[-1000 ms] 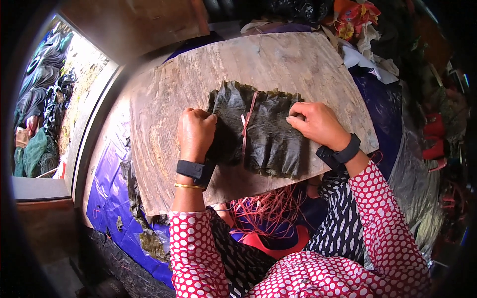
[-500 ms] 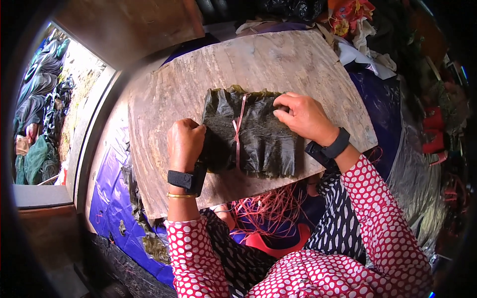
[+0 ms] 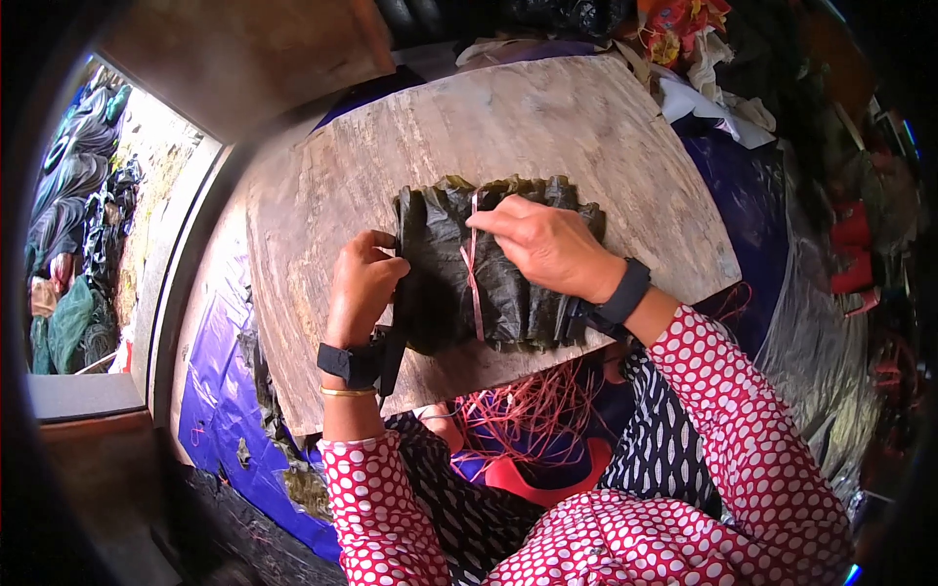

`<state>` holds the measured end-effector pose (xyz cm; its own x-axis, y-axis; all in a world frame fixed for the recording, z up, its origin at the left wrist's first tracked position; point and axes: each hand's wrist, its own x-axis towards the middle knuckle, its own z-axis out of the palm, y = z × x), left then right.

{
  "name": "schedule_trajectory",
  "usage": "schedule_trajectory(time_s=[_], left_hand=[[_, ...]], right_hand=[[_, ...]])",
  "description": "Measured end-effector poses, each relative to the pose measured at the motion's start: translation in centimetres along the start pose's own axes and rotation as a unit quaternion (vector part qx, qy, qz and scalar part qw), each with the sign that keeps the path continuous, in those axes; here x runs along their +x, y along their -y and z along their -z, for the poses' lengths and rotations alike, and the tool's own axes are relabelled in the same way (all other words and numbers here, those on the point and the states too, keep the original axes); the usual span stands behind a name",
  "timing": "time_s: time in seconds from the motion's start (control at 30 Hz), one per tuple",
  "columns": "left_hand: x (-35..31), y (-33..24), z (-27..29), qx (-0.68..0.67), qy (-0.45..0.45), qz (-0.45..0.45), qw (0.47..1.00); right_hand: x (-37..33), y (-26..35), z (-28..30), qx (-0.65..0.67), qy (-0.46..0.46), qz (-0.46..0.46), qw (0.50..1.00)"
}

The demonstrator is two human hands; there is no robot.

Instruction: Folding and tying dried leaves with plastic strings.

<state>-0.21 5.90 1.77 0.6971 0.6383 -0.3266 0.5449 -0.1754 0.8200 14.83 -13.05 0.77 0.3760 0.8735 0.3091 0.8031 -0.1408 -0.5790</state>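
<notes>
"How are the hands?"
"Right hand (image 3: 552,249) palm down across the dark bundle (image 3: 528,303), fingers together at its pink tie (image 3: 473,276); gripping, I can't tell. Left hand (image 3: 360,278) bent, fingers slightly parted, at the bundle's left edge."
"Underneath?"
"Wooden board (image 3: 303,283), purple sheeting (image 3: 220,381) around."

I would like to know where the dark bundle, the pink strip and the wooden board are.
Dark bundle (image 3: 504,305): head view, on its lower middle.
Pink strip (image 3: 471,271): head view, near its crossing.
Wooden board (image 3: 489,127): head view, on its bare far part.
</notes>
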Motion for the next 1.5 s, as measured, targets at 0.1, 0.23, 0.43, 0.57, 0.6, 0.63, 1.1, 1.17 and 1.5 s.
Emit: schedule_trajectory(time_s=[0.1,0.23,0.43,0.57,0.6,0.63,1.1,1.17,1.5], left_hand=[[0.0,0.1,0.1,-0.014,0.021,-0.008,1.0],[-0.4,0.0,0.2,-0.056,0.015,-0.001,0.998],[0.4,1.9,0.6,0.028,-0.015,-0.022,0.999],[0.1,1.4,0.1,0.098,-0.042,-0.063,0.992],[0.0,1.1,0.0,0.098,-0.04,-0.064,0.992],[-0.1,0.8,-0.1,0.113,-0.045,-0.067,0.99],[0.2,1.4,-0.2,0.144,-0.051,-0.093,0.984],[-0.2,0.3,-0.3,0.127,-0.03,-0.058,0.99],[0.6,2.3,-0.3,0.146,-0.061,-0.079,0.984]], right_hand=[[0.3,0.1,-0.5,-0.035,0.004,0.029,0.999],[0.5,-0.5,-0.5,-0.104,-0.007,0.028,0.994],[0.0,-0.5,0.0,-0.077,-0.015,-0.03,0.996],[0.4,-0.3,-0.3,-0.059,-0.029,-0.025,0.998],[0.6,-0.3,-0.3,-0.067,-0.018,-0.035,0.997],[0.7,-0.3,-0.2,-0.075,-0.007,-0.045,0.996],[1.2,0.0,0.4,-0.037,-0.012,-0.072,0.997],[1.0,-0.3,0.2,-0.037,-0.027,-0.062,0.997],[0.3,0.9,3.2,0.009,0.035,-0.04,0.999]])
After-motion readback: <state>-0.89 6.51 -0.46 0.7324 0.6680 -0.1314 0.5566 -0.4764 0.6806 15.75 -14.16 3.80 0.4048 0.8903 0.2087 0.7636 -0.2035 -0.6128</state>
